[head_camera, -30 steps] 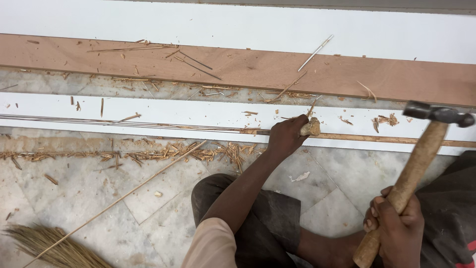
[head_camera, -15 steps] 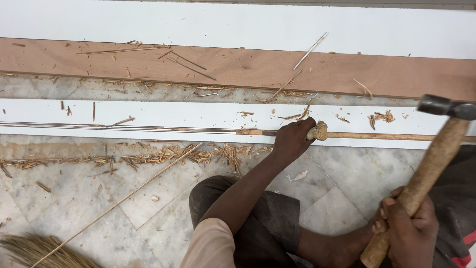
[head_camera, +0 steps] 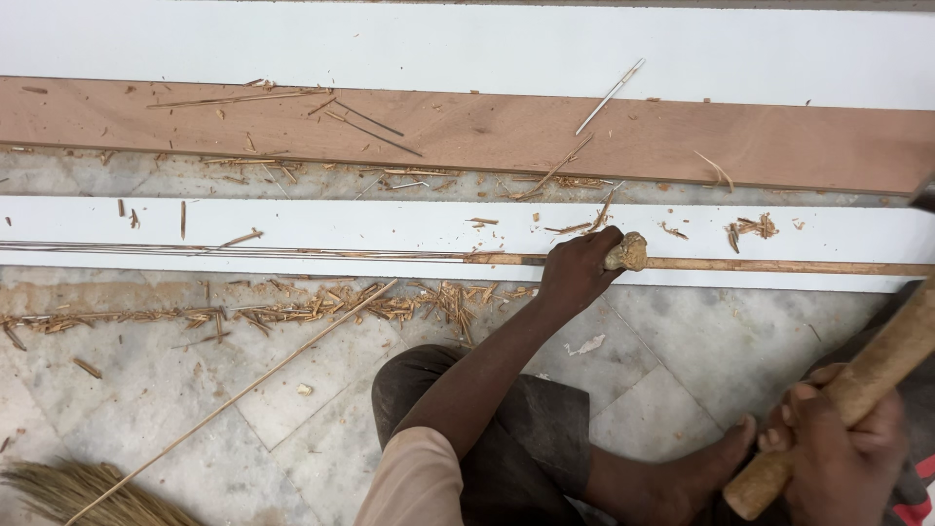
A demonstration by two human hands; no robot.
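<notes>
- Down on the marble floor, the left hand is closed around a small tool with a rounded, worn wooden butt, its fingers curled tight over the shaft.
- That tool rests against the near edge of a long white board, right on the thin wooden edge strip that runs along it.
- The right hand grips the lower end of a wooden hammer handle, fingers wrapped fully round it; the handle slants up toward the right frame edge, well apart from the left hand, and the head is almost wholly cut off there.
- Splinters and shavings lie on the floor just below the white board.
- Beyond it sits a brown plywood plank, then another white panel.
- A broom shows at the lower left corner.
</notes>
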